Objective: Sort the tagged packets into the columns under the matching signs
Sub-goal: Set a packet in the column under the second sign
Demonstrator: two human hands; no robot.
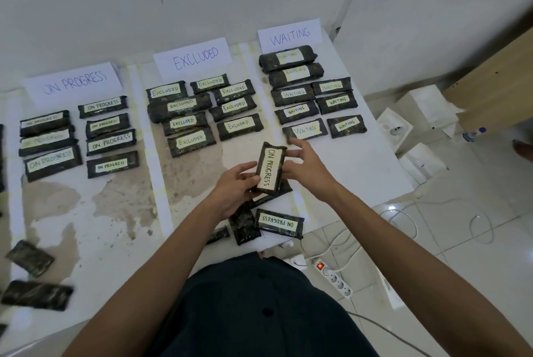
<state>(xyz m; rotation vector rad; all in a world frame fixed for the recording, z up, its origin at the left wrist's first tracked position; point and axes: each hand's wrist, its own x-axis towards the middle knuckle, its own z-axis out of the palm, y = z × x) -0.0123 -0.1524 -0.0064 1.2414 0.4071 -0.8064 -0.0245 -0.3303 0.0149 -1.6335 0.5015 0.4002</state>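
Note:
A dark packet tagged ON PROGRESS (pixel 268 169) is held upright above the table's near middle. My left hand (pixel 234 190) grips its lower end. My right hand (pixel 305 162) touches its right side with spread fingers. Three paper signs lean on the wall: ON PROGRESS (pixel 73 83), EXCLUDED (pixel 193 57) and WAITING (pixel 289 35). Under each lie several tagged packets in two columns. Another ON PROGRESS packet (pixel 279 223) lies near the front edge, beside unturned packets (pixel 242 224).
The white table (pixel 360 166) has brown stains on its left half. Loose dark packets (pixel 30 258) lie at the front left corner. White boxes (pixel 418 108), cables and a power strip (pixel 336 277) sit on the tiled floor to the right.

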